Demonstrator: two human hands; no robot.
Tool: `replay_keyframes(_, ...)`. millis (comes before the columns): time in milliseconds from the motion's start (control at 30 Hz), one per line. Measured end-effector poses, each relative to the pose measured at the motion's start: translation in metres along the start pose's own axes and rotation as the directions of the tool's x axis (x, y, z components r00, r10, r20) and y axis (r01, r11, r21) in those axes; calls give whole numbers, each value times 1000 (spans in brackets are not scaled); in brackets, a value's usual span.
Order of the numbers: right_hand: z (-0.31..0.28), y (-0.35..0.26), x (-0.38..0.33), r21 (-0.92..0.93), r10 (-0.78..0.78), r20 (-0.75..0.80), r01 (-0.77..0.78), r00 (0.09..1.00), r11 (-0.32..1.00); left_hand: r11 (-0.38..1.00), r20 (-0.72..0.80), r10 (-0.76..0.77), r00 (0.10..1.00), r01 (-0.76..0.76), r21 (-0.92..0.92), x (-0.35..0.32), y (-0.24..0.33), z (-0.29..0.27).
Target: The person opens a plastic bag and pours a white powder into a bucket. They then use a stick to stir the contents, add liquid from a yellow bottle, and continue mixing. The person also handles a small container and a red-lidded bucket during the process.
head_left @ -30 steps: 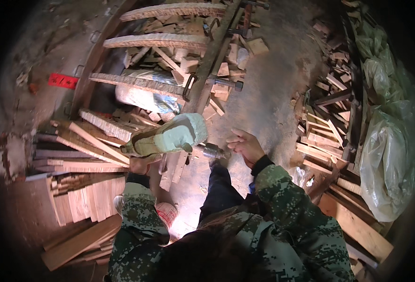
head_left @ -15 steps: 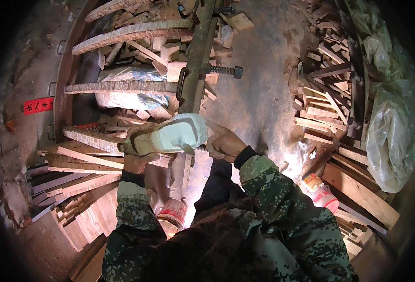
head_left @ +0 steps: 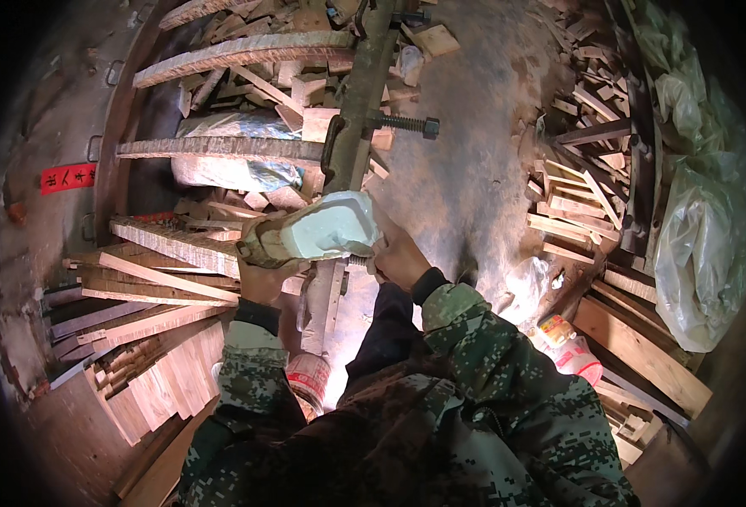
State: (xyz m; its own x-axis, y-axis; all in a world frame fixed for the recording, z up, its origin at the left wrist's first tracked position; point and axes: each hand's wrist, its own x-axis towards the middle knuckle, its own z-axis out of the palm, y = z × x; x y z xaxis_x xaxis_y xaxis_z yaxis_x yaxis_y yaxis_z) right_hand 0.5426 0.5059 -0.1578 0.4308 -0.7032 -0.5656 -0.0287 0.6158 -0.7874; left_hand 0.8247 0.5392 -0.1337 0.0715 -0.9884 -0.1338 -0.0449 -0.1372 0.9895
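Between my hands is a cut-open plastic jug (head_left: 330,226), tilted, with thick whitish stuff like glue inside. My left hand (head_left: 265,279) is closed around its narrower, brownish left end. At the wide right end, my right hand (head_left: 398,258) grips the rim and side, its fingertips partly hidden behind the jug. Directly under the jug runs a long metal beam (head_left: 360,127) with a threaded bolt (head_left: 402,124) sticking out to the right.
Rough boards (head_left: 221,149) span from the beam to a rail on the left. Stacked wooden strips (head_left: 153,325) lie at the left, and offcuts (head_left: 580,203) at the right. A red-and-white bucket (head_left: 308,376) stands near my legs. Clear plastic sheeting (head_left: 702,253) hangs far right.
The jug has shifted slightly right and tipped, showing more of its whitish inside. My right hand has gone from a pointing finger at its edge to a fuller grip on its side.
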Motion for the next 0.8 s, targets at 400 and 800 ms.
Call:
replay_keyframes(400,-30,-60,16,-908,-414,417,382,809,-169,996,64,-85,994,85,4,14,2,-19)
replay_keyframes(800,-58,-76,-24,-613,-156,593,317,790,-724,963,107,-194,975,169,210,29,19,-23)
